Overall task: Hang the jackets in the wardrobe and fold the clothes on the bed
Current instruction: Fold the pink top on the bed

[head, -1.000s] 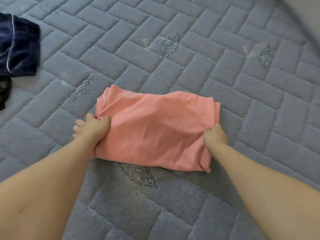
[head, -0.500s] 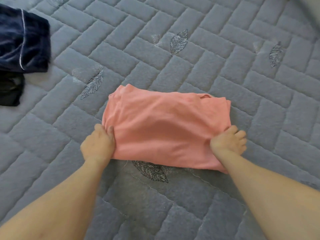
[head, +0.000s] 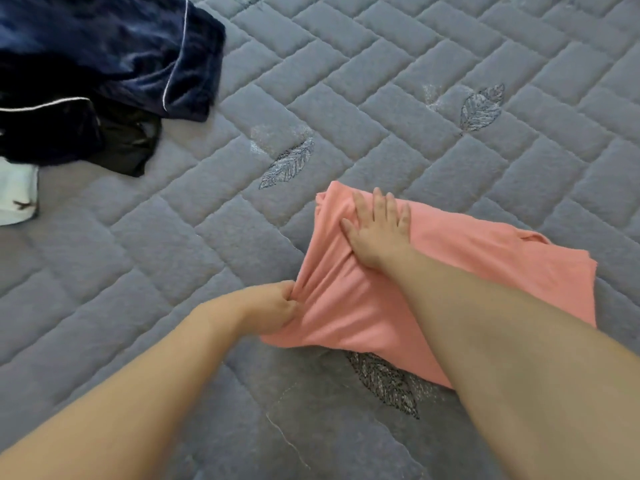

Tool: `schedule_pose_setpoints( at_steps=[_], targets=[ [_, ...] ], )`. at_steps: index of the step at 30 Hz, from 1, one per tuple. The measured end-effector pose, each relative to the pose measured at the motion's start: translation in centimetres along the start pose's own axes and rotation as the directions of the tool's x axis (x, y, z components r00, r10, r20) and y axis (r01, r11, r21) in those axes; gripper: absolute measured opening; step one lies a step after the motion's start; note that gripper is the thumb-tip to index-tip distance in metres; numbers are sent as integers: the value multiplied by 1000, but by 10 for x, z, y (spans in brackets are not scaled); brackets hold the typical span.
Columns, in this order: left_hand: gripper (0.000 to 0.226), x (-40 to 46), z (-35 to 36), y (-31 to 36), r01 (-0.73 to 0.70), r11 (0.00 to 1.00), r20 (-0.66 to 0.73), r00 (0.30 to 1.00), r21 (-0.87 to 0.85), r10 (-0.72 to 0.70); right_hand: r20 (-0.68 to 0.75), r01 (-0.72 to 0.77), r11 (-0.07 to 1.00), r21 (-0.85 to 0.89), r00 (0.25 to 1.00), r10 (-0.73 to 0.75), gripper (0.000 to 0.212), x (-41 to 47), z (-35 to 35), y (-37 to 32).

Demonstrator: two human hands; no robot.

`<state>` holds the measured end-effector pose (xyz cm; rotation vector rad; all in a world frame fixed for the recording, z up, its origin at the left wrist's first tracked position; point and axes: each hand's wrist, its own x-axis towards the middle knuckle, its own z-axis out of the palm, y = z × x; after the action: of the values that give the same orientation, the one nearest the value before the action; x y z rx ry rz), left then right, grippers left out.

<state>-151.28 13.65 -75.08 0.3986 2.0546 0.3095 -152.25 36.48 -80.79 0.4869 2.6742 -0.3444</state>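
From my head camera, the folded pink garment (head: 467, 282) lies on the grey quilted bed (head: 381, 98), in front of me and a little to the right. My left hand (head: 277, 308) pinches the garment's near-left edge, fingers (head: 289, 311) curled into the bunched cloth, which pulls into creases there. My right hand (head: 379, 232) lies flat on the garment's far-left part, its fingers straight and spread, pressing the cloth down. Well apart, at the far left of the bed, sit a dark blue garment with white piping (head: 121, 53), a black piece (head: 128, 143) touching it, and a white item (head: 17, 194) at the frame's edge.
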Motion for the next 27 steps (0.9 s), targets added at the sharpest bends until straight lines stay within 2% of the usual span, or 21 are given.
schedule_pose_setpoints(
  at_steps=[2,3,5,7,9,11,13,14,15,16,17,19,21,22,23,25,27],
  targets=[
    [14,5,-14,-12,109,972,-133,988,209,-83,-45,6,1000,-5,999,-7,65,3,11,2],
    [16,7,-18,-16,156,961,-182,976,228,-115,-66,4,1000,-10,998,-5,64,4,15,1],
    [20,13,-18,-17,163,979,-178,974,126,-139,-166,7,999,-44,986,-14,62,5,20,0],
    [23,20,-3,-12,154,987,-145,976,-54,-161,-340,114,987,-116,929,-147,60,4,25,1],
    [26,26,16,-7,199,964,-194,953,-176,-232,-479,296,928,-225,796,-370,64,6,31,4],
    [29,33,28,-4,251,945,-283,909,-211,-305,-526,454,823,-342,633,-568,65,12,34,5],
    [32,39,31,2,298,932,-286,892,-208,-349,-428,590,652,-476,492,-758,61,16,30,5],
    [38,43,30,5,320,925,-259,894,-203,-366,-353,633,569,-525,446,-823,58,18,24,4],
    [45,45,28,7,344,916,-225,894,-207,-387,-283,660,512,-549,429,-858,55,20,17,2],
    [49,45,28,8,371,904,-191,892,-212,-411,-220,676,491,-550,450,-865,50,21,10,-2],
    [49,43,28,11,395,897,-167,888,-197,-428,-141,673,490,-553,505,-852,45,21,2,-9],
    [38,35,31,17,400,913,-172,897,-78,-407,112,626,450,-637,653,-749,39,19,-16,-25],
    [19,22,33,25,364,927,-205,904,-89,-375,288,596,304,-743,695,-659,38,13,-36,-38],
    [13,14,29,28,320,928,-216,909,-190,-358,322,592,262,-762,697,-641,35,9,-48,-41],
    [12,4,20,30,251,906,-229,912,-340,-339,322,588,263,-765,702,-635,32,4,-61,-42],
    [17,-16,-8,33,63,816,-305,909,-574,-285,255,558,367,-744,745,-616,25,-5,-95,-37],
    [16,-44,-46,44,-81,830,-455,863,-552,-218,125,491,481,-726,783,-609,20,-14,-135,-32]
  ],
)
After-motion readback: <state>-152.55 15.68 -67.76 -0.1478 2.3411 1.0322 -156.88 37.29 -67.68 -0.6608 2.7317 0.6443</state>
